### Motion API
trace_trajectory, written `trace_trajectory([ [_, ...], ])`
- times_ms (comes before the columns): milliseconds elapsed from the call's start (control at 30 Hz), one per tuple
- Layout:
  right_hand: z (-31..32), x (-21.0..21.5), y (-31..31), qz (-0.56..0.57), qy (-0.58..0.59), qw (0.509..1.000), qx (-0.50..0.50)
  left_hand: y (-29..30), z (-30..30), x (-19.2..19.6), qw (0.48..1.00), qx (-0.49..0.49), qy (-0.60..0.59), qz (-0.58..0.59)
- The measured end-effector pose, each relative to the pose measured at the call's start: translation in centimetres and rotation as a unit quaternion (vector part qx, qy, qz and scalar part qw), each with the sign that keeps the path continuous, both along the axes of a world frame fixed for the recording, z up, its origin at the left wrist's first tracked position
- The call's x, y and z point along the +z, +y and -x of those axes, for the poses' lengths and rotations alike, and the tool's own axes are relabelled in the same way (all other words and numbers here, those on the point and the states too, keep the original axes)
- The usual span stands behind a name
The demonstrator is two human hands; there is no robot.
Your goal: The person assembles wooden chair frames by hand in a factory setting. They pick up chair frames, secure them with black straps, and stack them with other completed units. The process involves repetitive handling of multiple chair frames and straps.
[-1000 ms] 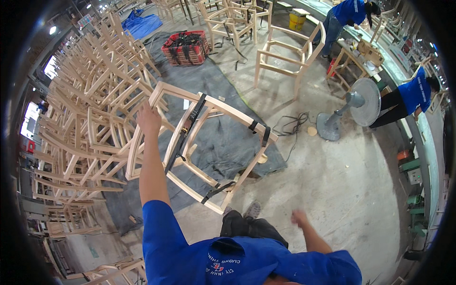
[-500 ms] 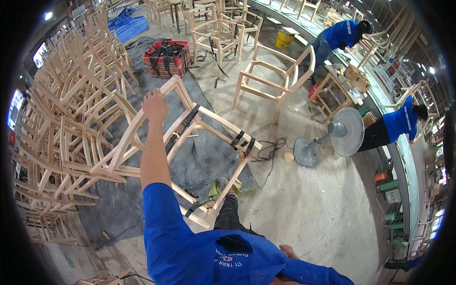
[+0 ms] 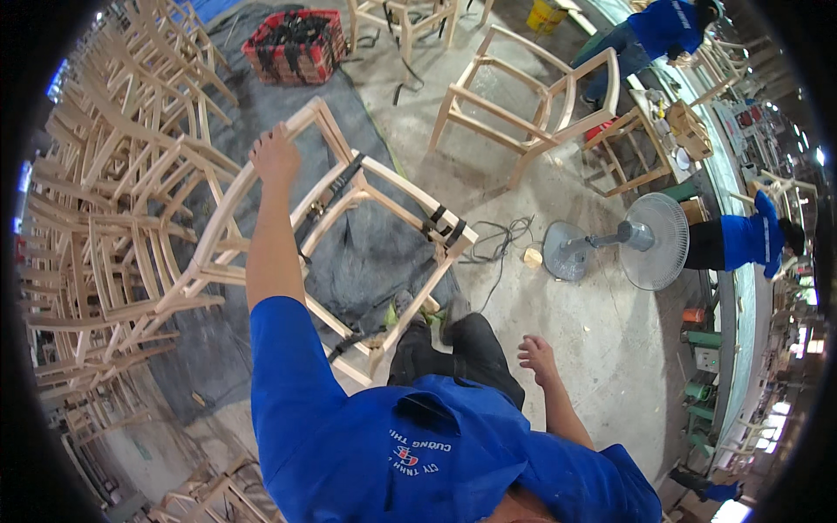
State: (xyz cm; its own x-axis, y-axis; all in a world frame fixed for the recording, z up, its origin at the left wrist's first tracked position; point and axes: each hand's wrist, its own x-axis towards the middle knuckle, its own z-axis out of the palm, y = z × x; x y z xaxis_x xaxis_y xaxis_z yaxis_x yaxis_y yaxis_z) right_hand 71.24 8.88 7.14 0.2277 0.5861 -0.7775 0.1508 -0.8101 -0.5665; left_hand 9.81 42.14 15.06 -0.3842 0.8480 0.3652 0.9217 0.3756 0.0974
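Note:
My left hand [image 3: 275, 155] is closed round the top rail of a pale wooden chair frame [image 3: 403, 185], its arm stretched forward. The frame is tilted in front of my legs, with black straps [image 3: 446, 228] with buckles wrapped round its seat rails. Another black strap [image 3: 338, 185] crosses nearer my left hand. My right hand [image 3: 537, 356] hangs in the air to the right of my legs, holding nothing, its fingers apart and partly curled. A grey sheet [image 3: 349, 253] lies on the floor under the frame.
Stacked chair frames [image 3: 113, 200] crowd the left. Ahead are a red crate [image 3: 296, 48] of black straps and another chair frame [image 3: 523, 113]. A grey pedestal fan [image 3: 652, 240] stands right, its cable [image 3: 501, 244] on the floor. Two co-workers [image 3: 654, 35] are by the long bench.
My right hand has come out from beside my body and now hangs forward on the right. My left hand keeps its grip on the chair frame. My legs have shifted.

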Motion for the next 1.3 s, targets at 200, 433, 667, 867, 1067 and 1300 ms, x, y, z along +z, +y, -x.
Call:
trace_trajectory([
  [200, 0.2, -3.7, 5.0, 0.067, -0.044, 0.977, 0.199, -0.5, 3.4, -1.7, 0.999, -0.018, 0.005, -0.044],
  [433, 5.7, -10.5, 23.6, -0.076, -0.119, 0.906, 0.399, -5.5, -1.6, -7.8, 0.984, 0.038, -0.086, -0.154],
  [667, 20.9, -12.6, 42.3, -0.321, -0.152, 0.788, 0.503, -8.6, -6.0, -19.0, 0.884, 0.288, -0.353, -0.103],
  [867, 31.6, -17.8, 44.4, -0.359, -0.140, 0.761, 0.522, 0.9, -5.6, -20.3, 0.911, 0.356, -0.201, -0.059],
  [1067, 34.0, -16.2, 43.5, -0.220, -0.203, 0.789, 0.537, 3.9, -5.4, -21.4, 0.860, 0.436, -0.265, 0.000],
  [1300, 35.0, -17.0, 43.6, -0.245, -0.242, 0.769, 0.539, 2.6, -5.1, -22.7, 0.864, 0.398, -0.284, -0.121],
])
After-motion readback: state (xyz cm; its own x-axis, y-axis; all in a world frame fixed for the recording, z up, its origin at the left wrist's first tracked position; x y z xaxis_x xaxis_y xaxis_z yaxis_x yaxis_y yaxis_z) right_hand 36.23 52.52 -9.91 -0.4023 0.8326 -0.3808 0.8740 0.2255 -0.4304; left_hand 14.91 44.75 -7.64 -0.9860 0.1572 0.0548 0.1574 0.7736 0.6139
